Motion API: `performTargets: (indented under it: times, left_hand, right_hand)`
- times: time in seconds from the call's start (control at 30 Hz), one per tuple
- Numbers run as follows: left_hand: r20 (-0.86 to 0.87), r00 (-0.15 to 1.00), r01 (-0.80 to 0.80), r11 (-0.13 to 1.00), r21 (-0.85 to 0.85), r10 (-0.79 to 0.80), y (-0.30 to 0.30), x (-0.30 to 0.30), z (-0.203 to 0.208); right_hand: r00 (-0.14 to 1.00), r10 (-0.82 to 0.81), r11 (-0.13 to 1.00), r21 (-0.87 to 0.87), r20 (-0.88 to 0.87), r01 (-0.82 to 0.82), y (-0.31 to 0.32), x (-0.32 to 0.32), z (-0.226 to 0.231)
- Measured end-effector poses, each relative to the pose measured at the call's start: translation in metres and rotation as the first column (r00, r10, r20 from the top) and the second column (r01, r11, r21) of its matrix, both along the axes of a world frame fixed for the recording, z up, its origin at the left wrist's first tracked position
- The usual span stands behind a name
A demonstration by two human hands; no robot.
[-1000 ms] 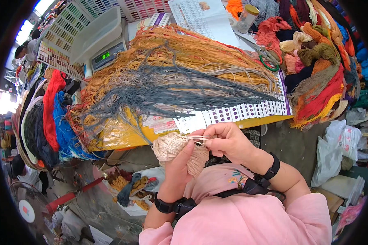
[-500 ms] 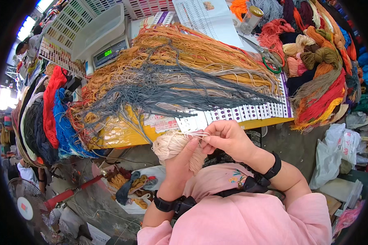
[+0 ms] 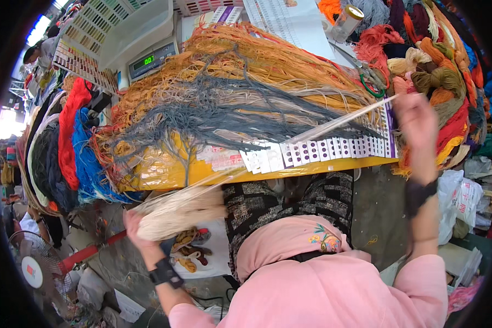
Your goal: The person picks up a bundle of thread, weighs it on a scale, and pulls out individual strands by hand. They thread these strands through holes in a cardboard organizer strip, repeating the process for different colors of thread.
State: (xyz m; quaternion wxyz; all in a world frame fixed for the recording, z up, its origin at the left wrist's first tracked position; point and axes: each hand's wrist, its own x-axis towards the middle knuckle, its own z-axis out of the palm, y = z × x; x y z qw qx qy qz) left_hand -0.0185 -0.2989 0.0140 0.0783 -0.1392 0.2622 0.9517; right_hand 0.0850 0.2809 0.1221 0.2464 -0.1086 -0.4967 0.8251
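1. Hold the skein (image 3: 183, 213) low, at the lower left of the frame, where the left hand (image 3: 136, 227) has its fingers closed around the skein's left end. That grip should be firm enough to stop slipping, yet loose enough not to mat the loops.
2. The right hand (image 3: 418, 117), at the right of the frame, is blurred. Its fingers seem to pinch the end of the pale strands (image 3: 344, 120), though I cannot tell which ones press. A pinch on all the strands together would serve best.
3. The strands slant from the skein up toward that hand, and part of their run is too faint to follow. An even, straight draw should let them part without knotting.
4. They cross over the colour cards (image 3: 317, 150) near the frame's middle, close to the tips of the grey yarn (image 3: 218, 115). Lifting them clear would lessen the risk of snagging.
5. Mind the scissors (image 3: 374, 90) at the upper right: the right hand is near their handles, and a loose strand could catch there.
6. If a tangle tightens, easing off and teasing it loose seems wiser than tugging.
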Motion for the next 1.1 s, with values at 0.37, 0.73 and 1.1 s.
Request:
performTargets:
  times: [0.37,0.73,1.1]
  left_hand:
    - [0.523,0.684,0.712,0.623,-0.324,-0.509,0.189,-0.016,0.009]
    - [0.612,0.589,0.731,0.024,-0.682,-0.528,0.199,-0.01,0.005]
    - [0.491,0.672,0.738,0.442,-0.511,-0.555,0.2,-0.007,-0.019]
  right_hand:
    - [0.864,0.238,0.651,0.588,0.443,-0.48,-0.198,-0.067,-0.109]
    - [0.976,-0.033,0.338,0.921,0.217,-0.193,-0.228,-0.064,-0.144]
    - [0.965,0.162,0.485,0.835,0.206,-0.26,-0.242,-0.059,-0.141]
